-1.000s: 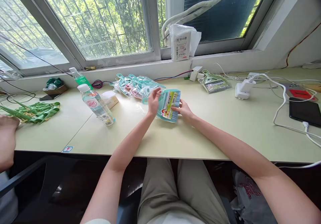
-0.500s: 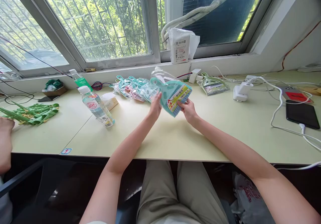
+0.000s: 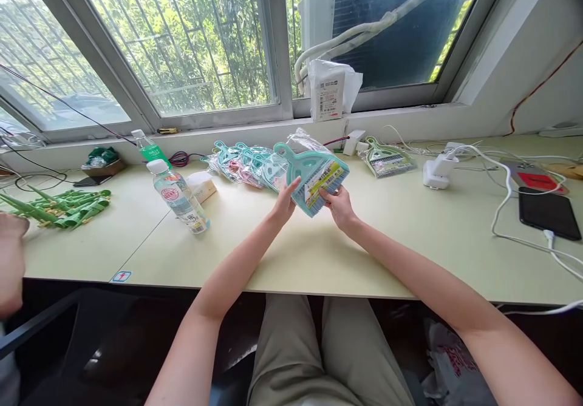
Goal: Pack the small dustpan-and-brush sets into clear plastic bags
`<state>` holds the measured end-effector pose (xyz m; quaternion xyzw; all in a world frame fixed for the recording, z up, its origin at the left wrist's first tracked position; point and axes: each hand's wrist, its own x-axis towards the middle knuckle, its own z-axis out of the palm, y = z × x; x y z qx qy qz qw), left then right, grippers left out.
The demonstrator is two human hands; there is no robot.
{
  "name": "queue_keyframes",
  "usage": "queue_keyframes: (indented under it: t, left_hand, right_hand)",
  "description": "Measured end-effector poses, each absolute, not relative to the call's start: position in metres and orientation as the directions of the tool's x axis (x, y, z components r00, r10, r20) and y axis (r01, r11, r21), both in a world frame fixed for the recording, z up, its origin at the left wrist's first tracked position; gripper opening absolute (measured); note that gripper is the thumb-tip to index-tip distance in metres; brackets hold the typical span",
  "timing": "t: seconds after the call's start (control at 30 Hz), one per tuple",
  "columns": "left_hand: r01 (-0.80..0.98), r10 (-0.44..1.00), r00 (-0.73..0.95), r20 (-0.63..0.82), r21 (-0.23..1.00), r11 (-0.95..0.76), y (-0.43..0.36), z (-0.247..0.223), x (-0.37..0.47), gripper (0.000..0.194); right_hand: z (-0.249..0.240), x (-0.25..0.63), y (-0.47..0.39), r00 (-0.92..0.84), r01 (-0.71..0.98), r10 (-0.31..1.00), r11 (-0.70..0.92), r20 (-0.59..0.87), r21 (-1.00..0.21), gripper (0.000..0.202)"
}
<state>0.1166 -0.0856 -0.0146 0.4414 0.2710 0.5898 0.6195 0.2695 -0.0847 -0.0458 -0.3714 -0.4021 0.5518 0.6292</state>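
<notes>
Far left of the dustpan, a co-worker's hand (image 3: 13, 227) rests beside green stalks (image 3: 75, 207). Nearer, still left of it, stand a green bottle (image 3: 153, 150) and a clear bottle (image 3: 180, 199), with a tissue box (image 3: 204, 190) just beside the latter. Packs (image 3: 250, 164) in clear film lie immediately left of and behind the dustpan.

Left hand (image 3: 285, 203): thumb against the dustpan's lower left edge, the other fingers mostly hidden behind. Dustpan (image 3: 304, 166): teal, held above the table (image 3: 387, 260), handle loop up and to the left, bristles (image 3: 337, 181) to the lower right; clear wrap (image 3: 303, 139) shows behind. It has been raised and tilted over the last second, so both hands now appear to bear it, label (image 3: 324, 182) facing the wearer. Right hand (image 3: 341, 209): thumb pressed on the label, fingers curled beneath, pinching the bristle end.

Right of the dustpan: a green pack (image 3: 389, 160), then an adapter (image 3: 439, 172); farthest right, a phone (image 3: 549, 212) with its cable.
</notes>
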Motion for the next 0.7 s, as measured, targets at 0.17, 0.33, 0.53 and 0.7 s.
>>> queue_keyframes:
  t: [0.17, 0.33, 0.53, 0.7]
  left_hand:
    - [-0.464, 0.919, 0.38, 0.101, 0.88, 0.096, -0.097, -0.035, 0.14, 0.053]
    - [-0.568, 0.971, 0.159, 0.18, 0.821, -0.059, -0.102, -0.032, 0.15, 0.062]
    - [-0.466, 0.974, 0.163, 0.155, 0.882, -0.063, -0.099, -0.044, 0.149, 0.076]
    - [-0.245, 0.823, 0.563, 0.071, 0.966, 0.085, -0.111, -0.066, 0.172, 0.083]
  right_hand:
    - [-0.041, 0.274, -0.083, 0.159, -0.448, 0.982, 0.161, 0.099, -0.88, 0.05]
    - [-0.045, 0.273, -0.082, 0.205, -0.466, 0.976, 0.158, 0.068, -0.871, 0.043]
    - [-0.052, 0.267, -0.081, 0.225, -0.54, 0.974, 0.142, 0.02, -0.829, 0.042]
    - [-0.037, 0.274, -0.078, 0.304, -0.557, 0.95, 0.241, 0.076, -0.795, 0.04]
